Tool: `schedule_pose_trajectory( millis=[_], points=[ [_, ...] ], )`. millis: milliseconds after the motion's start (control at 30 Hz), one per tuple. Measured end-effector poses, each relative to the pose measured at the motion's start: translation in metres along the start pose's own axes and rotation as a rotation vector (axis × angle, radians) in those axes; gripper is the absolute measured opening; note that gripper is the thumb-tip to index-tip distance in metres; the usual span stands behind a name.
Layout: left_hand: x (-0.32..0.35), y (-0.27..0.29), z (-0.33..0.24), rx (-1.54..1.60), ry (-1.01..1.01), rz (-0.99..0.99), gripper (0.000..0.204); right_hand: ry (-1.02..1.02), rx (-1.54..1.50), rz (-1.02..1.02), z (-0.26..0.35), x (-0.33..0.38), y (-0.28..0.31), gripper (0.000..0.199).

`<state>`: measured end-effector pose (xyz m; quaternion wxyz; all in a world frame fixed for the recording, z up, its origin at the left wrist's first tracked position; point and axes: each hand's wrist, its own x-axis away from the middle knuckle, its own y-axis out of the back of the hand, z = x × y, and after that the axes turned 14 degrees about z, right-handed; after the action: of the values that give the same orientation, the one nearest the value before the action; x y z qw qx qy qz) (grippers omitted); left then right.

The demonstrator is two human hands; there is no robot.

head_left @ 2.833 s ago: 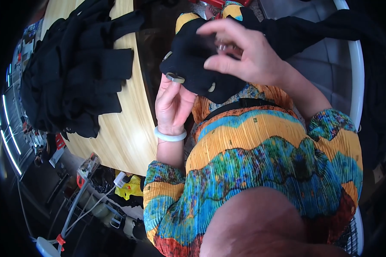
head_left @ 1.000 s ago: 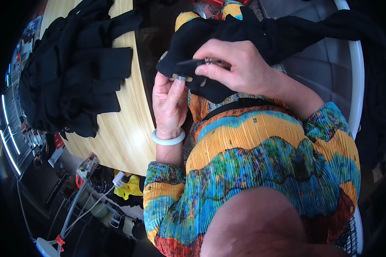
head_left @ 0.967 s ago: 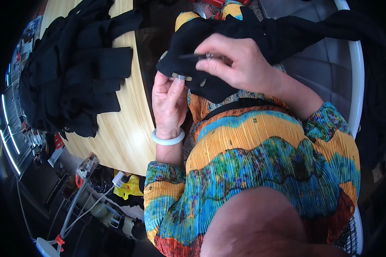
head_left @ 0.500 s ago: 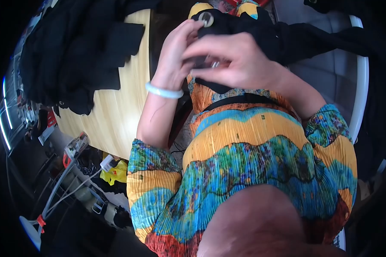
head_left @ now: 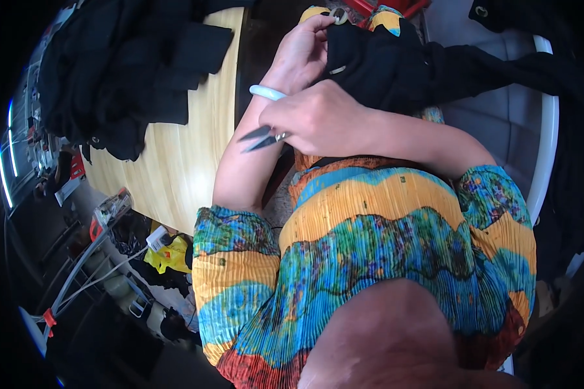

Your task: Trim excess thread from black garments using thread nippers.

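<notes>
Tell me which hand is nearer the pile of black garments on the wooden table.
Left. The left hand is beside the table edge, closer to the pile of black garments; the right hand, holding snips, sits farther.

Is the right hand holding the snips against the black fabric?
No, the right hand holds the snips pointing left over the left forearm, apart from the black fabric pinched by the left hand.

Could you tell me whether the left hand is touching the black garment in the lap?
Touching: the head view shows the left hand with its fingertips pinching the edge of the black garment.
</notes>
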<state>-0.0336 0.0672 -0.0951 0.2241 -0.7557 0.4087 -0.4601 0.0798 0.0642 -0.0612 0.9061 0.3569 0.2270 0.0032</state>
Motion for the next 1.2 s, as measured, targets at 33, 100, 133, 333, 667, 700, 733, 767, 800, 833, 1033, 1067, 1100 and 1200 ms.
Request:
schedule_pose_trajectory(
  millis=[33,100,133,333,667,700,733,767,800,833,1033,1067,1100,1200],
  points=[
    [0.001,-0.001,-0.003,-0.048,0.046,-0.006,0.009,-0.004,-0.004,-0.050,-0.003,-0.001,0.008,0.019],
    [-0.003,0.022,-0.008,-0.142,0.120,-0.005,0.011,-0.051,-0.100,-0.127,-0.010,-0.008,0.026,0.023],
    [0.026,-0.005,0.007,-0.184,-0.242,0.158,0.007,-0.102,-0.131,-0.232,-0.014,-0.008,0.049,0.017],
    [0.031,0.020,-0.023,0.002,0.109,0.140,0.008,0.116,-0.721,-0.502,-0.081,0.008,0.080,0.012],
    [0.043,0.015,-0.024,-0.025,0.040,0.134,0.012,-0.468,-0.607,-0.203,-0.078,0.026,0.036,0.034],
    [0.041,0.020,-0.021,-0.112,0.040,0.147,0.020,-0.469,-0.687,-0.267,-0.079,0.026,0.038,0.033],
    [0.048,0.009,-0.016,-0.221,-0.033,0.136,0.025,-0.467,-0.767,-0.329,-0.077,0.022,0.041,0.031],
    [0.055,-0.002,-0.011,-0.330,-0.107,0.125,0.030,-0.442,-0.745,-0.381,-0.073,0.018,0.045,0.029],
    [0.050,0.021,-0.006,-0.431,-0.136,0.133,0.036,-0.478,-0.718,-0.362,-0.070,0.015,0.053,0.029],
    [0.049,0.031,-0.005,-0.434,-0.132,0.145,0.036,-0.522,-0.682,-0.350,-0.069,0.015,0.062,0.029],
    [0.086,0.008,-0.008,-0.748,-0.119,0.265,0.022,-0.474,-0.754,-0.394,-0.067,-0.002,0.073,0.025],
    [0.091,0.003,-0.007,-0.546,-0.136,0.341,0.025,-0.476,-0.787,-0.389,-0.063,-0.004,0.073,0.026],
    [0.101,-0.002,-0.005,-0.344,-0.170,0.397,0.029,-0.479,-0.820,-0.384,-0.063,-0.005,0.073,0.026],
    [0.120,-0.013,-0.004,-0.039,-0.140,0.506,0.040,-0.464,-0.753,-0.289,-0.068,0.001,0.067,0.025]
  ],
)
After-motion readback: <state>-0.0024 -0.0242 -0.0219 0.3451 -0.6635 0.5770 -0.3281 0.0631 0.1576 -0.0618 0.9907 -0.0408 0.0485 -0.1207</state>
